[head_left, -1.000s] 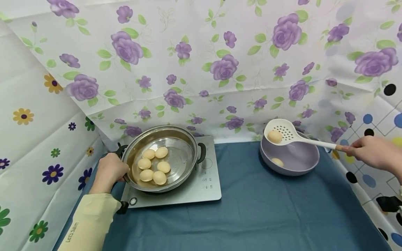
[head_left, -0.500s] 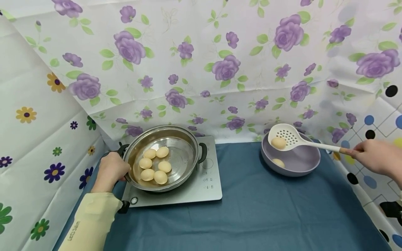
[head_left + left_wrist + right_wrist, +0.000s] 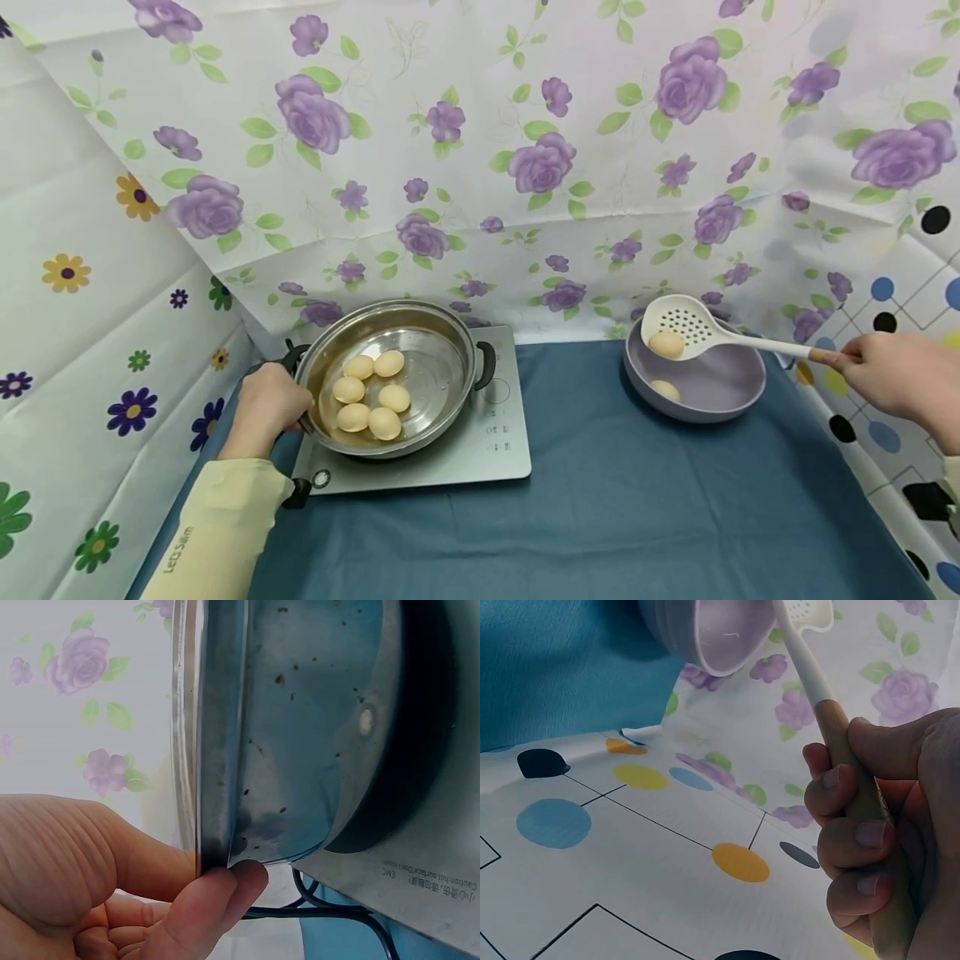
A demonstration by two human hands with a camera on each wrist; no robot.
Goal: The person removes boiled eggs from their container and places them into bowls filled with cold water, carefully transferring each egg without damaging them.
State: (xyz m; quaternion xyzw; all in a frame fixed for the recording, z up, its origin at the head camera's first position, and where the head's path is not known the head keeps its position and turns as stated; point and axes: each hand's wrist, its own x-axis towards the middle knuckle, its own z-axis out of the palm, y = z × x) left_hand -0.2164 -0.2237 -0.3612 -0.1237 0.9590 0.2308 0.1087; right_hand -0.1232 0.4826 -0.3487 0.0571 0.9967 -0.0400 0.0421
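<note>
My left hand (image 3: pixel 268 404) holds the steel pot (image 3: pixel 438 375) at its left side; in the left wrist view the thumb and fingers (image 3: pixel 195 907) pinch its rim. Several pale brown eggs (image 3: pixel 353 417) lie on the left of the pot's floor. With my right hand (image 3: pixel 892 379) I grip a white skimmer (image 3: pixel 693 323) by its wooden handle (image 3: pixel 874 825), fingers curled round it. One egg (image 3: pixel 666 344) rests on the skimmer's perforated head, above a lilac bowl (image 3: pixel 723 375). Another egg (image 3: pixel 665 389) sits inside that bowl.
Beneath the pot is a silver induction cooker (image 3: pixel 491 458). A blue cloth (image 3: pixel 585 500) covers the table. Flowered sheeting (image 3: pixel 480 167) hangs at the back and sides. A black cable (image 3: pixel 337 909) runs behind the cooker.
My right hand has lowered the skimmer slightly and shifted it a little rightward over the bowl, the egg still on it. The left hand keeps its hold on the pot.
</note>
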